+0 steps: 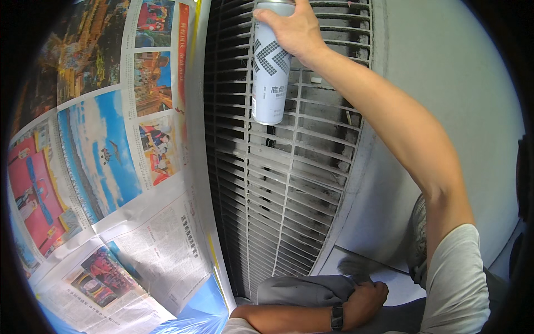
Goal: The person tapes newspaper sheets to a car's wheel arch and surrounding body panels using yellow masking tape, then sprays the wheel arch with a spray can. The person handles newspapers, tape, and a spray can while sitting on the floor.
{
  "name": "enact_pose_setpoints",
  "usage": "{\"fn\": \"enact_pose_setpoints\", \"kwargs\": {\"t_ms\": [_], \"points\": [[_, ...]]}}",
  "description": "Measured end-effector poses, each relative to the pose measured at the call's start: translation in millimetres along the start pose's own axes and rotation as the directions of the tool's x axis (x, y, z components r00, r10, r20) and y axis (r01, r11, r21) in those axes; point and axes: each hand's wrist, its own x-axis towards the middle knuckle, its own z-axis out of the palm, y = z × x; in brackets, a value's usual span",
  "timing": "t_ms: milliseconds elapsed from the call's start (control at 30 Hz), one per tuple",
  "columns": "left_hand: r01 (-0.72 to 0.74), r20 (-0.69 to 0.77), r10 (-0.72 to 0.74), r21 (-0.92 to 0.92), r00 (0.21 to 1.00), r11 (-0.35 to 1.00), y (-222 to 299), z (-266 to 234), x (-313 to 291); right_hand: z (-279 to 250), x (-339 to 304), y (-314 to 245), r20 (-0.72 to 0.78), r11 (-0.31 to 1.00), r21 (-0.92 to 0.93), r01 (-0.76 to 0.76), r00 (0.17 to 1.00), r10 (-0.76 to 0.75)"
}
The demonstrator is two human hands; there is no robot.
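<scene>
My right hand (297, 32) is wrapped round the upper end of a white aerosol spray can (271, 83) with a dark checked chevron pattern. It holds the can nearly upright in the picture, over a metal floor grate (297, 128). The can's top is partly cut off by the upper edge, so its nozzle cannot be made out. My left hand (364, 303), with a dark watch (337, 318) on the wrist, is curled closed by my grey-trousered knee (300, 289). Nothing shows in its fingers.
Newspaper sheets (161, 222) with colour photos cover the left side, edged by yellow tape (214, 253) and blue plastic film (203, 306). Through the grate's bars shows a dirty channel. A pale floor (434, 61) lies to the right, with my shoe (419, 239) on it.
</scene>
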Motion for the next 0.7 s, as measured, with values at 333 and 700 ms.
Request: {"fn": "enact_pose_setpoints", "kwargs": {"t_ms": [333, 700], "points": [[-0.007, 0.056, 0.009, -0.044, 0.998, 0.999, 0, -2, 0, -31, -68, -33, 0.555, 0.984, -0.147, -0.105, 0.814, 0.170], [0.042, 0.116, -0.035, -0.060, 0.993, 0.997, 0, -10, 2, -20, -49, -8, 0.536, 0.985, -0.167, -0.050, 0.834, 0.133]]}}
